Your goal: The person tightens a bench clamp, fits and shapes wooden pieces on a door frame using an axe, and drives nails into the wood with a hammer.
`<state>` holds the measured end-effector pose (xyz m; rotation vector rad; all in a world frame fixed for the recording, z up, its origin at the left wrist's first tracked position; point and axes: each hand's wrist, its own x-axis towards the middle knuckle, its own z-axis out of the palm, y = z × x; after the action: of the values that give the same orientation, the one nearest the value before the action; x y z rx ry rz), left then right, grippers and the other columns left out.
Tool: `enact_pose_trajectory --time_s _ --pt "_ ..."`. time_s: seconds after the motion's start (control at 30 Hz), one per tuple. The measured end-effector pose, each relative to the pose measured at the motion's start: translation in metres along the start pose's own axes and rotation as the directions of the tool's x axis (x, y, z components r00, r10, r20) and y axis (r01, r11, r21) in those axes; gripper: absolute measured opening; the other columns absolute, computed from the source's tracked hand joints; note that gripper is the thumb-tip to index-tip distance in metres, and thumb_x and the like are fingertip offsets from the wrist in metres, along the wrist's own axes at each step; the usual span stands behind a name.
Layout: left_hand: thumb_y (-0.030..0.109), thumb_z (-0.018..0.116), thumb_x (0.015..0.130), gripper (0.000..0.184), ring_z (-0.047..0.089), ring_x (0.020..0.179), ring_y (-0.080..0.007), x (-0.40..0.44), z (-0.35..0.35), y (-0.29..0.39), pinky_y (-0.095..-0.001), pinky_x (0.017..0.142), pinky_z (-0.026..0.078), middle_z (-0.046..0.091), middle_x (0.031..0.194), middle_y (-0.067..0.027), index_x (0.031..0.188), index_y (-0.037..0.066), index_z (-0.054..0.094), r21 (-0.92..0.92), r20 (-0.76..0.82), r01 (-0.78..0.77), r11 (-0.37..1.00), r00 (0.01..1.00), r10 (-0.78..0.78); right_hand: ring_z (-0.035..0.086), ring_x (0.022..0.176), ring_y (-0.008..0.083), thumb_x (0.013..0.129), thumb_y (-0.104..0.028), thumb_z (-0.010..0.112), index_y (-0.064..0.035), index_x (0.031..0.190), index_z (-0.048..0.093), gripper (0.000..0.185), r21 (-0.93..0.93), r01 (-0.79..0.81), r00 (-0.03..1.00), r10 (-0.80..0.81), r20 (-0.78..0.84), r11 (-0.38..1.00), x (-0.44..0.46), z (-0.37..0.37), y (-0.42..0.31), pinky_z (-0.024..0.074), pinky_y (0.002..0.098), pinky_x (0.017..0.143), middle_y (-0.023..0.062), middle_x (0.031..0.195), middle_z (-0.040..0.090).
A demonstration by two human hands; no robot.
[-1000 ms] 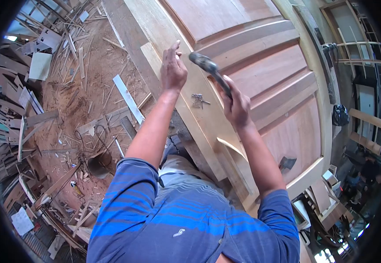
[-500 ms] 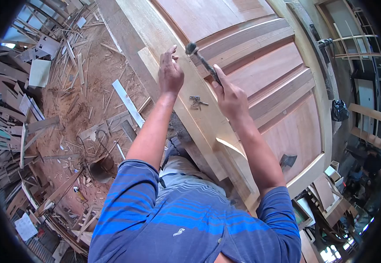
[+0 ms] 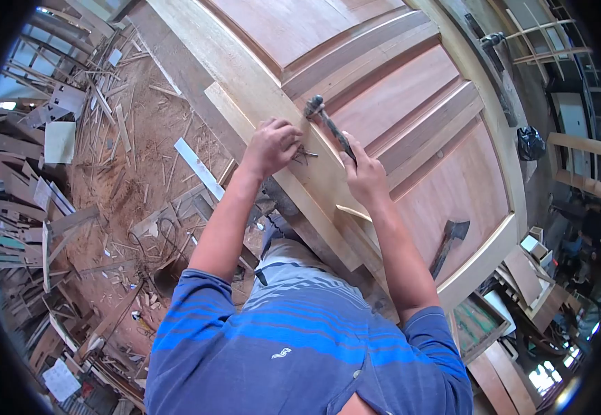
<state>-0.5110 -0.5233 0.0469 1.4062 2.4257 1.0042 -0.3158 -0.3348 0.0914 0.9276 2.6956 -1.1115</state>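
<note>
My right hand [image 3: 364, 169] is closed around the handle of a hammer [image 3: 331, 128], its head raised over the edge of a panelled wooden door [image 3: 411, 90]. My left hand [image 3: 273, 149] rests on the pale board along the door's near side, fingers curled in at a small pile of nails [image 3: 305, 156]. Whether a nail is between those fingertips is hidden. A thin wood strip [image 3: 353, 212] lies below my right wrist. Farther down on a door panel lies a hatchet [image 3: 450, 242].
Sawdust and offcuts cover the floor [image 3: 134, 159] to the left, with a white strip [image 3: 199, 168] among them. Stacked scrap wood [image 3: 24, 200] stands at the far left. Beyond the door are a black plastic bag [image 3: 530, 144] and wooden frames [image 3: 578, 142].
My left hand has come down and back to the nail pile, its fingers curling. The hammer remains in my right hand, slightly shifted. The view has moved, showing more of the hatchet.
</note>
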Motion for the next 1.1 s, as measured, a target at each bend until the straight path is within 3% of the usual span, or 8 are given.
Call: enact_pose_trajectory --time_s 0.03,0.23,0.47,0.57,0.67,0.73,0.83,1.1 --pt "0.015 0.084 0.09 0.016 0.069 0.11 -0.0348 -0.003 0.002 0.005 -0.0475 0.1 0.055 0.077 0.109 -0.0086 0.106 0.011 0.081 0.004 0.001 0.024 1.0 1.0 -0.024 0.076 0.093 0.0486 0.111 -0.038 0.059 -0.0287 0.163 0.051 0.052 0.028 -0.02 1.0 0.02 -0.01 0.999 -0.006 0.0 0.005 0.0583 0.0603 0.081 0.0257 0.096 0.078" --pt "0.016 0.078 0.092 0.006 0.069 0.109 -0.0303 -0.005 0.0 0.005 -0.0451 0.099 0.054 0.074 0.105 -0.0077 0.095 0.011 0.077 0.081 0.12 -0.008 0.997 0.993 -0.001 0.077 0.09 0.0475 0.111 -0.04 0.062 -0.0271 0.159 0.056 0.051 0.089 -0.025 0.997 0.031 -0.067 0.996 -0.027 0.009 0.032 0.0577 0.0587 0.078 0.0261 0.092 0.077" --pt "0.016 0.079 0.086 0.015 0.069 0.107 -0.0305 -0.014 -0.001 0.014 -0.0459 0.102 0.052 0.071 0.103 -0.0084 0.097 0.01 0.071 0.255 0.185 -0.032 0.966 0.983 -0.016 0.077 0.089 0.0474 0.11 -0.041 0.063 -0.0269 0.159 0.057 0.051 0.14 -0.041 0.995 0.054 -0.088 0.989 -0.036 0.009 0.04 0.0578 0.058 0.077 0.0268 0.087 0.075" --pt "0.016 0.078 0.089 0.018 0.068 0.107 -0.0314 -0.011 -0.003 0.017 -0.0467 0.102 0.052 0.07 0.104 -0.01 0.101 0.009 0.068 0.266 0.179 0.0 0.964 0.983 -0.049 0.08 0.088 0.0405 0.109 -0.034 0.068 -0.0209 0.157 0.061 0.049 0.131 -0.069 0.994 0.08 -0.074 0.989 -0.037 0.009 0.039 0.0585 0.0479 0.078 0.0262 0.095 0.077" --pt "0.016 0.077 0.091 0.018 0.068 0.106 -0.0336 -0.011 -0.009 0.013 -0.0479 0.1 0.052 0.069 0.104 -0.0115 0.103 0.008 0.066 0.188 0.156 0.053 0.981 0.984 -0.083 0.077 0.086 0.0471 0.11 -0.041 0.063 -0.0256 0.158 0.058 0.05 0.167 0.015 0.992 0.006 -0.127 0.986 -0.037 0.018 0.047 0.0569 0.0571 0.076 0.0267 0.084 0.074" --pt "0.016 0.077 0.092 0.018 0.068 0.106 -0.0349 -0.011 -0.013 0.013 -0.0487 0.1 0.052 0.069 0.104 -0.0122 0.103 0.007 0.066 0.147 0.154 0.099 0.984 0.981 -0.122 0.077 0.086 0.0471 0.111 -0.04 0.063 -0.0253 0.158 0.058 0.05 0.169 -0.016 0.994 0.034 -0.108 0.985 -0.038 0.019 0.046 0.0568 0.0568 0.076 0.0269 0.084 0.074" --pt "0.017 0.077 0.092 0.018 0.068 0.107 -0.0367 -0.014 -0.009 0.01 -0.0491 0.099 0.053 0.069 0.104 -0.0132 0.104 0.007 0.067 0.124 0.104 0.029 0.992 0.994 -0.042 0.077 0.086 0.047 0.111 -0.039 0.062 -0.025 0.158 0.058 0.05 0.179 -0.024 0.994 0.042 -0.099 0.984 -0.037 0.017 0.043 0.0569 0.0565 0.077 0.0269 0.084 0.074" --pt "0.017 0.074 0.092 0.01 0.07 0.106 -0.034 -0.006 -0.01 0.017 -0.0475 0.101 0.053 0.071 0.101 -0.0127 0.097 0.009 0.072 0.265 0.219 0.054 0.963 0.969 -0.115 0.077 0.093 0.0479 0.111 -0.039 0.062 -0.0238 0.157 0.058 0.049 0.216 -0.044 0.995 0.063 -0.079 0.975 -0.04 0.016 0.041 0.0575 0.0565 0.079 0.0281 0.093 0.076"
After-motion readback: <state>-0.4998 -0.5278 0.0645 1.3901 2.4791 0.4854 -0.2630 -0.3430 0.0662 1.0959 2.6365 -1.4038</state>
